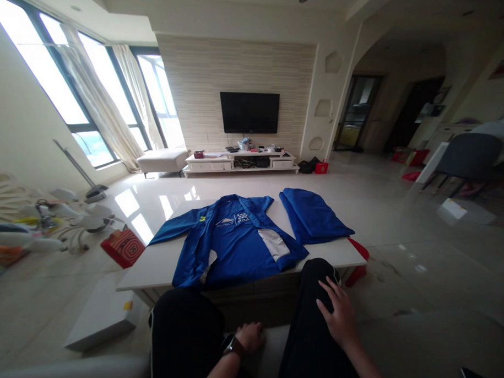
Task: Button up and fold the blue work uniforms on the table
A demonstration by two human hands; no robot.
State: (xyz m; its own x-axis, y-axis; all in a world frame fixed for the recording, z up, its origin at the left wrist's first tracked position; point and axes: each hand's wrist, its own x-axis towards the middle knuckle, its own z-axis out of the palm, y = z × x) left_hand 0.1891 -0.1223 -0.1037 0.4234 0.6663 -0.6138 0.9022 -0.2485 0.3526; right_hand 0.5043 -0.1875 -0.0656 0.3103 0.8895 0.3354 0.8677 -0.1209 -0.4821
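While right hand (339, 314) rests, blue jacket (236, 244) — ahead, leftward

Two blue garments (241, 247) on one tabletop (149, 268); one left hand (251, 337), one right hand (339, 313), one wristwatch (234, 346), one television (250, 112), three wall niches (323, 107).

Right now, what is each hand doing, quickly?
Left hand: by the seat, fingers bent; open or closed can't be told.
Right hand: open on the knee, holding nothing.
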